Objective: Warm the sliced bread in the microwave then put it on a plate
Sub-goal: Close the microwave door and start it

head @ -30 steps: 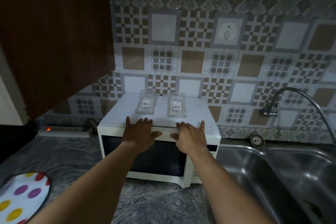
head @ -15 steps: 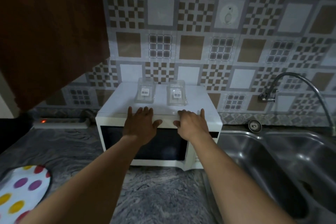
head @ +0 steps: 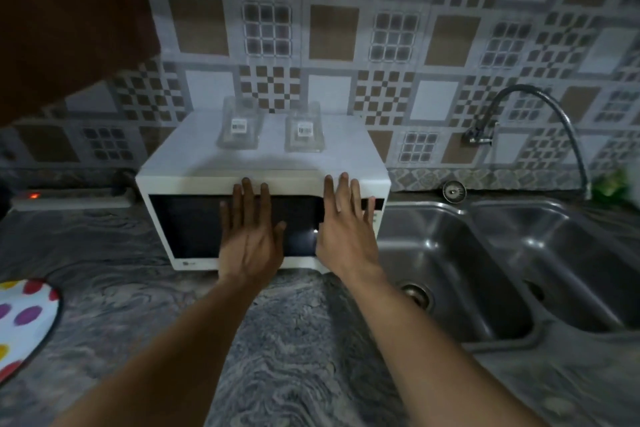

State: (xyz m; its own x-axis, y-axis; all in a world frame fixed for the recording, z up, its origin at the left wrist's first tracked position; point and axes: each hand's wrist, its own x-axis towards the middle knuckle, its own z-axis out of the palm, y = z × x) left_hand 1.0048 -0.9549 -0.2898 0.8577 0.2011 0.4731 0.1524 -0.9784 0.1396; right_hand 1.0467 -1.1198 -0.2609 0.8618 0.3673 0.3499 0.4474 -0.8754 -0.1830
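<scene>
A white microwave (head: 180, 184) with a dark door stands shut against the tiled wall. My left hand (head: 250, 236) is spread flat in front of the door's middle, fingers straight and pointing up. My right hand (head: 346, 225) is spread the same way over the door's right edge, beside the control strip. Neither hand holds anything. A white plate with coloured dots (head: 24, 319) lies on the counter at the far left, partly cut off by the frame. No bread is in sight.
Two clear plastic containers (head: 240, 128) (head: 304, 132) with barcode labels sit on top of the microwave. A steel double sink (head: 485, 270) with a curved tap (head: 540, 94) is on the right. A power strip (head: 69, 198) with a lit red switch lies at the left wall. A dark cupboard (head: 69, 10) hangs at upper left.
Both hands have slid down from the microwave's top front edge to in front of its door. The view has moved closer and lower.
</scene>
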